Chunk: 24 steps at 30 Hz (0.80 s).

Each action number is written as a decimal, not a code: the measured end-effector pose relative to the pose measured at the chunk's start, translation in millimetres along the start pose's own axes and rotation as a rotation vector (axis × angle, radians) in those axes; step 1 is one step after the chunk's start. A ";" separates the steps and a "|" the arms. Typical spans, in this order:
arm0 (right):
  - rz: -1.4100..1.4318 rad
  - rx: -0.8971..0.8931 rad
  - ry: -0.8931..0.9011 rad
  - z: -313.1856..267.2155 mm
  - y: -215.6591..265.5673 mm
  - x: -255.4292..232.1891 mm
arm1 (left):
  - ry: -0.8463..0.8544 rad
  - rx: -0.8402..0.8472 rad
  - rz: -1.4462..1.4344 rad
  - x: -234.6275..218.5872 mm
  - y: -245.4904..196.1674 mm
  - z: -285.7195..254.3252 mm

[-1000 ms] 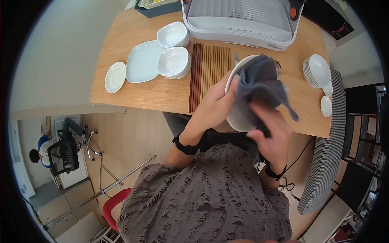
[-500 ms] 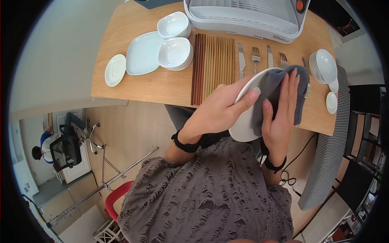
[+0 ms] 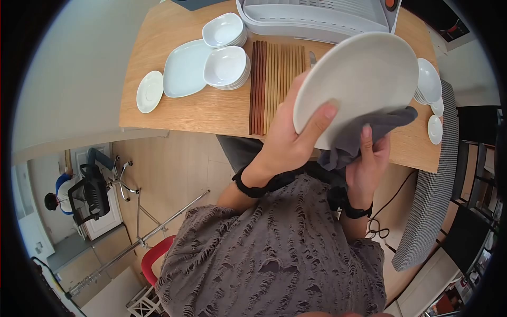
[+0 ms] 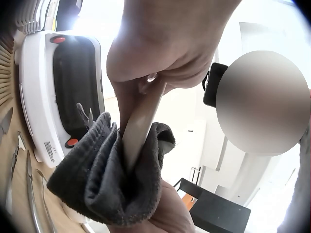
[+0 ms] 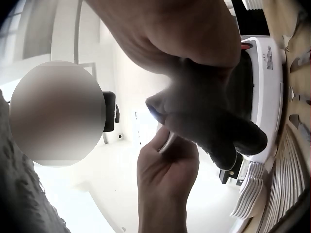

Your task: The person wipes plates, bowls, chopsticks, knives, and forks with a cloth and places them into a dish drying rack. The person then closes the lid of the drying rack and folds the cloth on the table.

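A round off-white plate is held up tilted above the table's front edge. My left hand grips its left rim, thumb on the face towards me and fingers behind. My right hand holds a dark grey cloth against the plate's lower right edge, thumb in front. In the left wrist view the folded cloth wraps both sides of the plate's edge. From the right wrist, the cloth hides most of the plate, and the left hand pinches the rim beyond it.
Chopsticks lie in a row on the wooden table. Stacked white bowls, a pale platter and a saucer stand left; more bowls stand right. A white unit with orange knobs is behind. Knives and forks lie nearby.
The plate has been raised and turned so its broad face shows. The right hand, earlier flat over the cloth on the plate, now grips the cloth at the lower rim. The left hand keeps its hold.
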State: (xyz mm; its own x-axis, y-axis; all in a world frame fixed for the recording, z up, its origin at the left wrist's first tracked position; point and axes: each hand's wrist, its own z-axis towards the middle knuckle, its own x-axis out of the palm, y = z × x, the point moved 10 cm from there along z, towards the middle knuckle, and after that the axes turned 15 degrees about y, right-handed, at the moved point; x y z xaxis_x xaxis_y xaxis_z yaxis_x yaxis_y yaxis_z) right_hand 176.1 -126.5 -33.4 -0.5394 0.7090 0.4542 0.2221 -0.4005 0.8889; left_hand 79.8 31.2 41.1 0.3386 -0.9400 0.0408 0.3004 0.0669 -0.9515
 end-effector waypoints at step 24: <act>-0.059 -0.067 0.013 -13.8 31.6 -23.3 | -0.057 -0.165 -0.056 -11.7 6.6 -0.9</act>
State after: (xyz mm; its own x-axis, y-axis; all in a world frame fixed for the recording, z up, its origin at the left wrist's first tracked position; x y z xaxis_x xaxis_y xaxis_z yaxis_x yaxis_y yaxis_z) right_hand 184.5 -163.7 -16.7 -0.5606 0.7253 0.3996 0.1348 -0.3962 0.9082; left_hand 77.0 42.3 34.1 0.3764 -0.9201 0.1082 0.1715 -0.0455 -0.9841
